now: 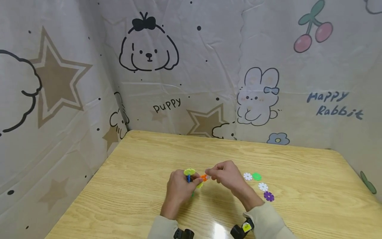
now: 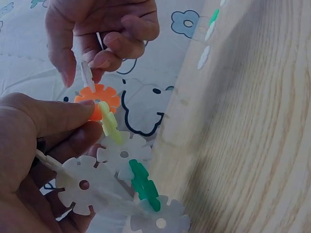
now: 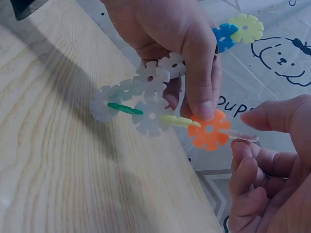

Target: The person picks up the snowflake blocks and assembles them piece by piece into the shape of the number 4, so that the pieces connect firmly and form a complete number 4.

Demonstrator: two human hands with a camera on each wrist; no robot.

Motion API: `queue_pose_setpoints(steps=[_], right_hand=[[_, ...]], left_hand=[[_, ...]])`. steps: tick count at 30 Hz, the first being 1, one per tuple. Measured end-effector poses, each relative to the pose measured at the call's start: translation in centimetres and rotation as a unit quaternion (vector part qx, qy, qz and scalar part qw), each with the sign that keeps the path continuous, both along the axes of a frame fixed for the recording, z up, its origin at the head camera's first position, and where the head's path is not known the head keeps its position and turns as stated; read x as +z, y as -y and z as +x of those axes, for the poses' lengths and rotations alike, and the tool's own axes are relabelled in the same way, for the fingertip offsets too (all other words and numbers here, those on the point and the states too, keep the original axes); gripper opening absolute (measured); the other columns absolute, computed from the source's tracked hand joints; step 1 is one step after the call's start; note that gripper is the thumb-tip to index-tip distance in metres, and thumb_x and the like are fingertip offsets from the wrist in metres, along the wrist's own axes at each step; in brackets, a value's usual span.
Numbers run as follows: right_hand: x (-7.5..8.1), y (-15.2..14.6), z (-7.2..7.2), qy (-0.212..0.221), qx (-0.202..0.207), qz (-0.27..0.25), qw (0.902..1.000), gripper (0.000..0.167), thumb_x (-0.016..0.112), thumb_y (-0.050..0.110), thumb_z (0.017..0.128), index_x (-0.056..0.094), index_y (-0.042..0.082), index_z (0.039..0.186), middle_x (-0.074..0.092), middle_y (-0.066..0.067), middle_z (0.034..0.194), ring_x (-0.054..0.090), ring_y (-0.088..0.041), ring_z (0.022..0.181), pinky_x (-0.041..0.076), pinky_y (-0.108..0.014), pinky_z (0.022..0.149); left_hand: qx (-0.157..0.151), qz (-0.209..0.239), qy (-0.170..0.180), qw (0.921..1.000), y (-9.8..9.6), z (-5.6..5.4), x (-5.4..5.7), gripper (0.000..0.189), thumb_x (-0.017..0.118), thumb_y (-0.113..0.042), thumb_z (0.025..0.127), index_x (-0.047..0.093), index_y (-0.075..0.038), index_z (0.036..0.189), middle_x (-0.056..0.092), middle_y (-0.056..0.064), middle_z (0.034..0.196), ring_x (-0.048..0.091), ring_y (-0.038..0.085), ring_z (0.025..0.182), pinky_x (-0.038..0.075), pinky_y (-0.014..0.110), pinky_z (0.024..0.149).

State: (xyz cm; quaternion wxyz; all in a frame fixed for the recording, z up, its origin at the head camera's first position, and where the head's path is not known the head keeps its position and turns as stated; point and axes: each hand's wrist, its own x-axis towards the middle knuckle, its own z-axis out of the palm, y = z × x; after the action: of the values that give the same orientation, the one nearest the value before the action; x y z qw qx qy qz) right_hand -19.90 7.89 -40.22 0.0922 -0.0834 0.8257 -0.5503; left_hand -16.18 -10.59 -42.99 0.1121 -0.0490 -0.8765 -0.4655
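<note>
On the far left, a printed sheet (image 1: 18, 159) with a large brown star is seen beside the pale wooden worktop (image 1: 119, 176). The joined discs (image 2: 73, 191), notched and slotted into one another, are held over the worktop by the left hand (image 1: 179, 187). At their upper end in the head view, a yellow disc (image 1: 189, 171) is joined to a blue disc (image 3: 224, 38); several whitish discs, a dark green disc (image 2: 144, 187) and a pale yellow disc (image 2: 110, 124) are linked below. The orange disc (image 3: 209, 141) is pinched between the left thumb and fingers. Into its right edge a whitish disc (image 3: 243, 136) is slotted, seen edge-on. This is flanked by the parted thumb and forefinger of the right hand (image 1: 228, 175), whose other fingers are loosely bent; whether the forefinger is touching it cannot be told. Farther right, a white disc (image 1: 247, 176), a bright green disc (image 1: 256, 176), another white disc (image 1: 263, 187) and a purple disc (image 1: 269, 196) are laid loose on the worktop.
</note>
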Motion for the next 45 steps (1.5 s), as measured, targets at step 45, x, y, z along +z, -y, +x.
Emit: queue_pose_setpoints(steps=[45], right_hand=[[-2.3,-6.3,-2.4,-0.029,-0.044,0.125,0.9908,0.019,0.072,0.018,0.091,0.075,0.001,0.097,0.069,-0.006,0.096,0.058,-0.021,0.085,0.047,-0.035,0.069]], left_hand=[[-0.033,0.038,0.017,0.9986,1.1,0.2,0.4,0.011,0.082,-0.02,0.085,0.077,-0.015,0.076,0.069,-0.009,0.074,0.059,0.007,0.069,0.049,0.031,0.067]])
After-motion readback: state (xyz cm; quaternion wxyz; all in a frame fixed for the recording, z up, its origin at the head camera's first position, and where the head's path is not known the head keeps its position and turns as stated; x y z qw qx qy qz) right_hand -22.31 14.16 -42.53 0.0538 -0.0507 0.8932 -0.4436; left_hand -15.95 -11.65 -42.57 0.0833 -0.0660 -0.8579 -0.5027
